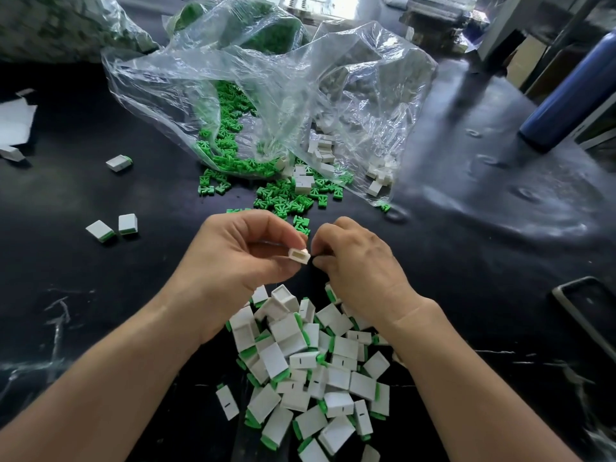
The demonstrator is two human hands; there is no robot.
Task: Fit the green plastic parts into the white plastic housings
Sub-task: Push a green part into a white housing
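White housing [299,255] pinched at fingertips of left hand [240,258] above dark desk [100,295], open mouth turned toward right hand [360,261]; right fingers [321,261] curled tight beside it, contents hidden, hold impossible to tell. Likely best: green part squared to opening, pressed straight home.

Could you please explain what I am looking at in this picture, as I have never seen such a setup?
There is no machine here: a person works with bare hands, and the one picture comes from a camera worn on the head, looking down. The left hand pinches an empty white housing, open end toward us. The right hand is curled close beside it; whether it holds a green part is hidden. On the dark table lie loose green parts spilling from a clear bag, and nearer the person a pile of housings with green showing at their ends.
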